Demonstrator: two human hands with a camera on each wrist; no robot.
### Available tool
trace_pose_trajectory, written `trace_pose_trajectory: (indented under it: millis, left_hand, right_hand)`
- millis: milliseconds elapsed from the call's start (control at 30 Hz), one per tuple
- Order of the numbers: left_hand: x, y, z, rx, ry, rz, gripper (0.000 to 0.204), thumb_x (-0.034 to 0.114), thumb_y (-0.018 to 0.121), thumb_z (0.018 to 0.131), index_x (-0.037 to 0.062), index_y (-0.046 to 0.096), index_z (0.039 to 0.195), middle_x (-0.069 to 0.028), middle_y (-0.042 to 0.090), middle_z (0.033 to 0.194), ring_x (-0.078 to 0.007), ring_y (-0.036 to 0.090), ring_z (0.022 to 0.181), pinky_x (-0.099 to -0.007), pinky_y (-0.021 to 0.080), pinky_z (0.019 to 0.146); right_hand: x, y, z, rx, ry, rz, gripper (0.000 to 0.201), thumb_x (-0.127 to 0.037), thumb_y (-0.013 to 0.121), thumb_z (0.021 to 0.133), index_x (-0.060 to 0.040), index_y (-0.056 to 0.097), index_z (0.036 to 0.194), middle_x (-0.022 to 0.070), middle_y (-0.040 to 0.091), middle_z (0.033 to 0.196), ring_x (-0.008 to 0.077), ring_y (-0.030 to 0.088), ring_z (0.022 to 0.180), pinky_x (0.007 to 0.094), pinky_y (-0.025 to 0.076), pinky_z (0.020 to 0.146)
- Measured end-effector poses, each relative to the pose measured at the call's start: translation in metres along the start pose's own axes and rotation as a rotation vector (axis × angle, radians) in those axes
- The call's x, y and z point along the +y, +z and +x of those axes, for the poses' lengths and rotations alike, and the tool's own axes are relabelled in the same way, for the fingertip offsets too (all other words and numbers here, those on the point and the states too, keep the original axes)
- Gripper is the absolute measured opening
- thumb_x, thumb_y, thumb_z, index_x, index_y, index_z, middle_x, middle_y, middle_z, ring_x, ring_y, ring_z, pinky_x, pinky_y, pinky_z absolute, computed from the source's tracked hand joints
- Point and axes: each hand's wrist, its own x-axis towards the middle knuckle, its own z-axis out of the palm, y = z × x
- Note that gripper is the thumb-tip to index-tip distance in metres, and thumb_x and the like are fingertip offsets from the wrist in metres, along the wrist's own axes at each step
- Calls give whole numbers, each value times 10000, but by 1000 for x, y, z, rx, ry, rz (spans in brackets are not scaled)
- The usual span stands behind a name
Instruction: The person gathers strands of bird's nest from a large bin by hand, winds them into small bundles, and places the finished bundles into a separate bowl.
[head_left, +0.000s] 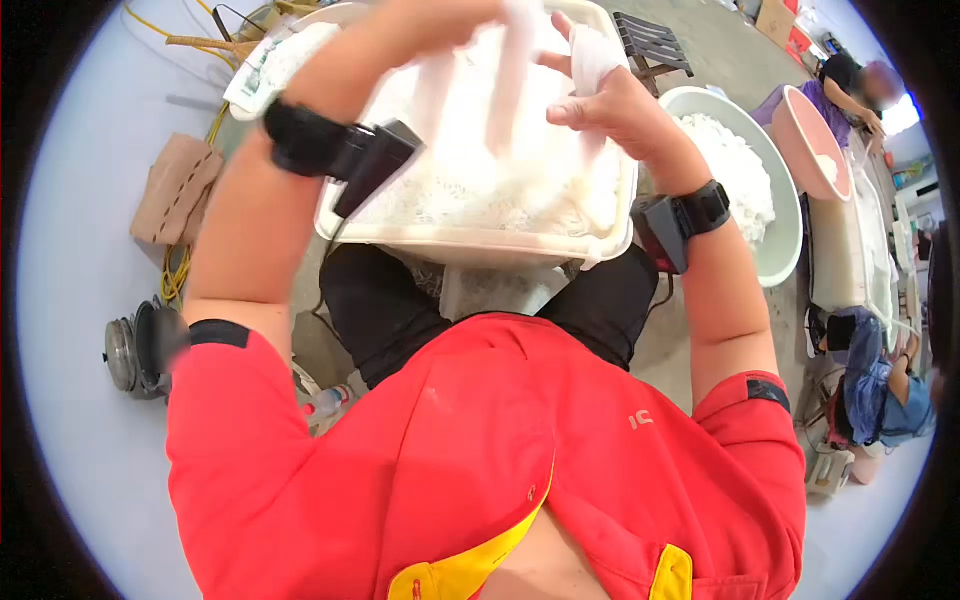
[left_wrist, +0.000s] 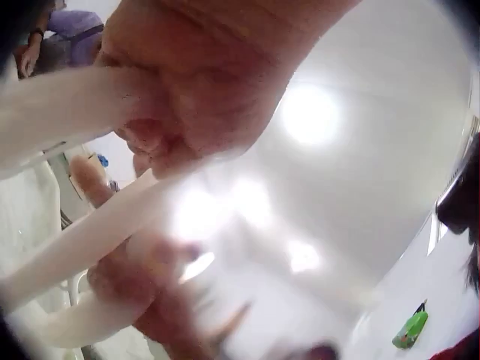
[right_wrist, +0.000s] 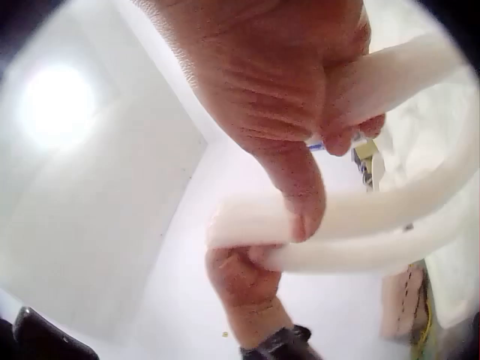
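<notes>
left hand (left_wrist: 199, 82) at 12 o'clock in head view, blurred there; fingers curled round white strands (right_wrist: 352, 214), mostly closed. right hand (head_left: 622, 112) at 1 o'clock, fingers bent round the strands, thumb pressed on one length. strands loop between both hands, above the cream tub (head_left: 480, 243) at 12 o'clock, more white strands in it. green basin (head_left: 787, 225) at 2 o'clock, white heap inside. pink basin (head_left: 806, 150) just beside it. brown cushion (head_left: 178, 190) at 10 o'clock.
</notes>
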Motion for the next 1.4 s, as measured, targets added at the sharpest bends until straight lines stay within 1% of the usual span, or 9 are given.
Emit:
trace_pose_trajectory:
  millis: [100,400,467,667,867,900,1067,1233,1400]
  left_hand:
    - [20,59,-12,55,376,-47,247,137,588,699,40,642,919,-33,576,707,-78,513,572,-232,400,506]
    - [-58,129,-61,-451,-74,-547,277,147,650,738,32,586,982,-56,600,842,-145,569,743,-294,465,696]
    - [-96,142,-68,-372,-192,-454,270,174,631,768,34,599,997,-63,605,858,-143,572,827,-305,460,745]
    - [-201,100,-42,413,-473,-743,253,18,514,777,9,602,1014,-97,634,835,-187,579,733,-301,464,669]
    - [-56,-36,-10,682,-54,-973,219,92,448,842,-30,591,953,-131,614,981,-247,589,918,-377,468,846]
    - [-139,-77,33,393,134,-1062,206,80,468,809,-13,615,921,-116,626,912,-245,596,874,-367,471,800]
    - [-26,-26,12,45,173,-500,156,80,502,780,16,630,841,-92,600,757,-239,572,702,-353,459,629]
    - [24,63,-12,105,468,-36,254,213,569,701,-6,626,818,-123,599,673,-202,601,647,-362,469,582]
    - [11,85,-32,71,145,-416,254,203,624,745,-9,628,885,-68,592,726,-134,544,579,-274,434,516]
  right_hand:
    - [-16,13,-5,41,59,106,922,-170,787,641,-3,275,1389,35,605,899,64,467,595,211,378,513]
    - [-28,-16,-3,183,-31,282,400,-52,693,721,28,581,1097,-13,557,670,55,465,539,195,353,477]
    - [-31,-31,-4,242,-130,369,132,-40,678,738,16,669,857,4,589,698,59,480,546,192,366,488]
    - [-41,-25,-26,351,-57,174,680,82,608,697,6,363,1327,48,585,778,95,521,537,202,427,495]
    - [10,-21,-16,245,81,56,737,-18,689,721,-58,351,1375,-34,503,689,57,407,527,196,354,492]
    - [13,-17,-15,226,108,32,743,-12,685,724,-62,341,1381,-39,504,687,54,396,520,189,355,492]
    - [2,-10,-14,25,11,-7,980,-114,747,688,-104,128,1447,131,510,1270,53,494,714,177,382,566]
    - [-25,3,-12,34,289,-105,695,-130,721,661,-35,453,1295,0,578,761,53,508,617,195,396,529]
    - [-54,4,-26,170,416,-97,327,-245,749,640,-34,641,864,5,569,623,85,502,505,241,398,442]
